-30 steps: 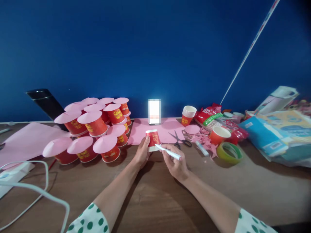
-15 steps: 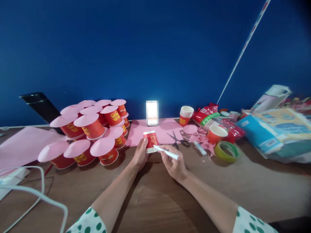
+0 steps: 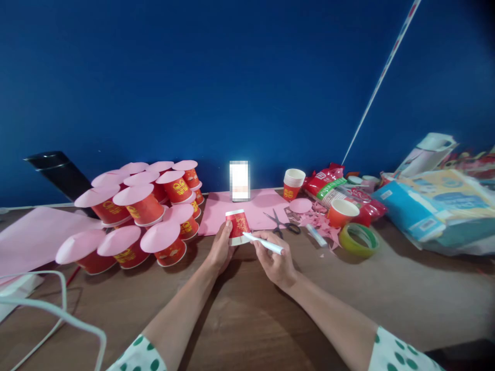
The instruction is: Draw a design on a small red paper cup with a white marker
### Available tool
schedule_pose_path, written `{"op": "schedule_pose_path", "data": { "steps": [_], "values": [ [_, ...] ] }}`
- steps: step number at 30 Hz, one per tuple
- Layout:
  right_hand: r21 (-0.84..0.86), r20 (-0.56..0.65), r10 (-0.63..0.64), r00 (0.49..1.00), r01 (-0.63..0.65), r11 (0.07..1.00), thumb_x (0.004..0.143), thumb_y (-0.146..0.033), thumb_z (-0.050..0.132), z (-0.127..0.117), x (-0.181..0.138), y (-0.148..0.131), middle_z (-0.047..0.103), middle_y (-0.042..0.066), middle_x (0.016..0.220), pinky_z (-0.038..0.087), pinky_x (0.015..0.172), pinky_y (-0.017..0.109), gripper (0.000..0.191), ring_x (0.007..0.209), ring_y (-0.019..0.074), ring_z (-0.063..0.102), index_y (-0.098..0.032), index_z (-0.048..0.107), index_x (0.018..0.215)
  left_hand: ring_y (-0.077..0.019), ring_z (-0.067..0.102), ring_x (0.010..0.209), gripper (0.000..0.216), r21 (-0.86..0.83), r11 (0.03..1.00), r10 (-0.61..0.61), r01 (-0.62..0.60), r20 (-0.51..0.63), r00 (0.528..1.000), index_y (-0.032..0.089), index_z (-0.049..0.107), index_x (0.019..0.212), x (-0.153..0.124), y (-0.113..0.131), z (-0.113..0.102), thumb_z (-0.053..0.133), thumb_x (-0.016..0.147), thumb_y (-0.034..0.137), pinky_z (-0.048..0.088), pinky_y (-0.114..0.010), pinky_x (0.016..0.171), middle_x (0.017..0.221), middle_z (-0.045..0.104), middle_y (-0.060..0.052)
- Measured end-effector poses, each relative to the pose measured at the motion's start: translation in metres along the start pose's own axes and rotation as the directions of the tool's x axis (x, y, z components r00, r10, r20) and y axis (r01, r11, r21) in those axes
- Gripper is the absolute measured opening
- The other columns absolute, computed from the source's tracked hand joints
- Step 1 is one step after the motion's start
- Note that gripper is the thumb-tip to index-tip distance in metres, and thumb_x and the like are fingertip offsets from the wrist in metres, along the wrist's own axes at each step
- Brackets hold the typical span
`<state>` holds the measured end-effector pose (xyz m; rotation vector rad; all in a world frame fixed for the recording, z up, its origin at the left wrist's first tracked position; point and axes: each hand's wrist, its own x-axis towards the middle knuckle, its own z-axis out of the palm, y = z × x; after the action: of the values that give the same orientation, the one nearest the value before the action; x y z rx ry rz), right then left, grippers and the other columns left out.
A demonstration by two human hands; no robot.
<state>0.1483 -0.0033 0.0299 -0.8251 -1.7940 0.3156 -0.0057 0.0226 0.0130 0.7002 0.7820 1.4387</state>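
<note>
My left hand (image 3: 221, 248) grips an upside-down red paper cup (image 3: 238, 224) standing on the edge of a pink paper sheet (image 3: 247, 208). My right hand (image 3: 275, 263) is closed on a white pen (image 3: 263, 243), whose tip touches the cup's lower rim. Both forearms reach in from the bottom, with white green-dotted sleeves.
A pile of red cups with pink cone tops (image 3: 143, 211) lies at the left. Scissors (image 3: 279, 223), a glue stick (image 3: 317, 235), pink scraps, a green tape roll (image 3: 359, 239), a stack of cups (image 3: 293, 184), a lit phone (image 3: 240, 180) and bags (image 3: 433, 211) lie beyond and right.
Both hands have stayed at the cup with the pen tip at its rim. The view has shifted a little to the right, so everything sits slightly further left.
</note>
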Motion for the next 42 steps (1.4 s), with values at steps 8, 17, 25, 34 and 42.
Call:
{"op": "schedule_pose_path", "data": {
  "steps": [8,17,25,34,42],
  "values": [
    [0.005,-0.002,0.026,1.0,-0.026,1.0,0.092,-0.022,0.045,-0.0007,0.0001,0.0013,0.067,0.006,0.082,0.052,0.07,0.027,0.016,0.074,0.017,0.064,-0.019,0.06,0.094,-0.0151,0.062,0.077,0.034,-0.037,0.999,-0.021,0.022,0.011,1.0,0.017,0.058,0.091,0.0016,0.0014,-0.0011,0.063,0.077,0.047,0.045,-0.028,0.076,0.084,0.066,-0.001],
    [0.036,-0.022,0.062,0.998,-0.061,0.997,0.091,-0.022,0.045,-0.0022,0.0014,0.0023,0.067,0.007,0.084,0.053,0.069,0.026,0.016,0.075,0.0171,0.065,-0.018,0.06,0.094,-0.0202,0.065,0.083,0.035,-0.097,0.993,-0.063,0.062,0.002,0.998,0.015,0.059,0.094,0.0023,0.0012,-0.0015,0.062,0.078,0.047,0.048,-0.033,0.08,0.089,0.069,-0.006],
    [0.069,-0.014,0.093,0.996,-0.092,0.993,0.091,-0.023,0.046,-0.0014,0.0005,0.0031,0.067,0.007,0.086,0.052,0.07,0.025,0.015,0.077,0.0163,0.065,-0.018,0.06,0.093,-0.0215,0.066,0.087,0.031,-0.145,0.988,-0.06,0.059,0.001,0.998,0.013,0.06,0.092,0.0007,0.0036,0.0024,0.06,0.08,0.042,0.048,-0.035,0.087,0.089,0.07,-0.007],
    [0.101,0.004,0.116,0.993,-0.115,0.988,0.091,-0.022,0.047,-0.0015,0.0002,0.0032,0.067,0.007,0.087,0.051,0.07,0.025,0.014,0.078,0.0159,0.064,-0.018,0.06,0.092,-0.022,0.066,0.087,0.028,-0.164,0.985,-0.062,0.062,0.009,0.998,0.013,0.061,0.09,0.0007,0.0038,0.0007,0.058,0.082,0.04,0.049,-0.036,0.086,0.088,0.07,-0.008],
    [0.137,0.05,0.207,0.977,-0.212,0.968,0.09,-0.025,0.048,-0.0028,-0.0017,0.004,0.063,0.004,0.074,0.048,0.058,0.022,0.015,0.066,0.014,0.061,-0.017,0.06,0.086,-0.0152,0.062,0.063,0.025,-0.174,0.981,-0.092,0.082,-0.051,0.994,0.014,0.059,0.083,0.0017,0.0023,-0.0017,0.06,0.081,0.039,0.051,-0.032,0.075,0.075,0.067,-0.003]
  ]
}}
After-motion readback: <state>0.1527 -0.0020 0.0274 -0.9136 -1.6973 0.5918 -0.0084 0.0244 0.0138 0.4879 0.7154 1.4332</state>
